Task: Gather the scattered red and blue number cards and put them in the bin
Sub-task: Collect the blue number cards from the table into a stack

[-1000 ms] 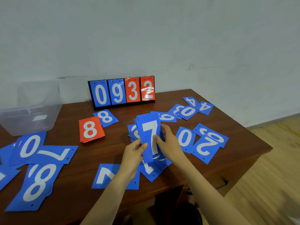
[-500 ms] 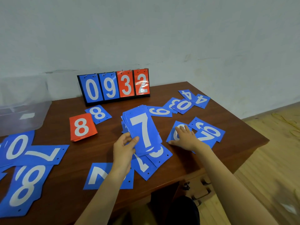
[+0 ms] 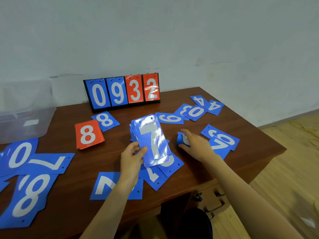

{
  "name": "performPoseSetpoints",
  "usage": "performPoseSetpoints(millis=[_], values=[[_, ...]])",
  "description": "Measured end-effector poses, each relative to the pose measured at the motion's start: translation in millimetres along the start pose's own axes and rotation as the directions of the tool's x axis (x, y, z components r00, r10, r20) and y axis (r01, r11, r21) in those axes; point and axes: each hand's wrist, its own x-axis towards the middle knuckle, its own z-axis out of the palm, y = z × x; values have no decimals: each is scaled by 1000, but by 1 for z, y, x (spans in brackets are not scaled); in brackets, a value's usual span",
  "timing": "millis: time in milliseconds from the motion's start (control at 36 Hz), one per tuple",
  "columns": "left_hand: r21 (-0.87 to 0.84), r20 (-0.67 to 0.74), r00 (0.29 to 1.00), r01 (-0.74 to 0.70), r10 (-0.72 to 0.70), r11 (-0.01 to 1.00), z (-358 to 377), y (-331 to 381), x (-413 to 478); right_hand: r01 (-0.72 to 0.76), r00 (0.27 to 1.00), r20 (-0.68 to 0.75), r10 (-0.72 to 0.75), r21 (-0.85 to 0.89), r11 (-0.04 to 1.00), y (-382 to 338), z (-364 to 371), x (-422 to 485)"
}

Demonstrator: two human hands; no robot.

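My left hand (image 3: 131,157) grips a stack of blue cards (image 3: 151,140) with a white 7 on top, held tilted above the table middle. My right hand (image 3: 195,145) lies over a blue card (image 3: 181,139) to the right of the stack and lifts its left edge with curled fingers. Loose blue cards lie all around: a 6 (image 3: 170,118), a 0 and 3 group (image 3: 194,112), two 4s (image 3: 214,106), a 9 (image 3: 222,137), a 2 (image 3: 110,186). A red 8 stack (image 3: 88,134) and a blue 8 (image 3: 105,120) sit left of centre. The clear plastic bin (image 3: 22,116) stands at the far left.
A flip scoreboard (image 3: 123,91) reading 0932 stands at the back of the brown wooden table (image 3: 250,152). Large blue cards, a 0 (image 3: 19,155), a 7 (image 3: 50,163) and an 8 (image 3: 29,197), cover the near left. Wooden floor lies to the right.
My right hand left the stack and moved right onto a blue card, now curling up its edge. My left hand keeps holding the stack, raised slightly.
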Motion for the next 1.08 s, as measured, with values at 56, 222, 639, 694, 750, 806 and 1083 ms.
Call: performPoseSetpoints(millis=[56,222,639,694,750,806,1083], values=[[29,-9,1000,-15,16,999,-4,0,1,-4,993,-115,26,185,983,0,-3,0],[101,-61,995,-77,83,992,-14,7,4,-84,949,-72,307,880,468,-20,-30,-3],[283,70,986,-163,149,945,-18,37,9,-196,958,264,-115,891,410,-62,-48,-15],[302,78,984,-176,160,937,-15,37,6,-176,963,247,-112,882,436,-69,-47,-14],[335,86,980,-200,181,921,-13,36,3,-163,969,229,-89,871,464,-73,-46,-13],[353,83,975,-222,206,909,-11,35,-1,-141,978,201,-63,847,513,-75,-45,-11],[242,-47,978,-187,205,952,-21,32,3,185,959,-273,-72,418,889,-68,-44,-18]])
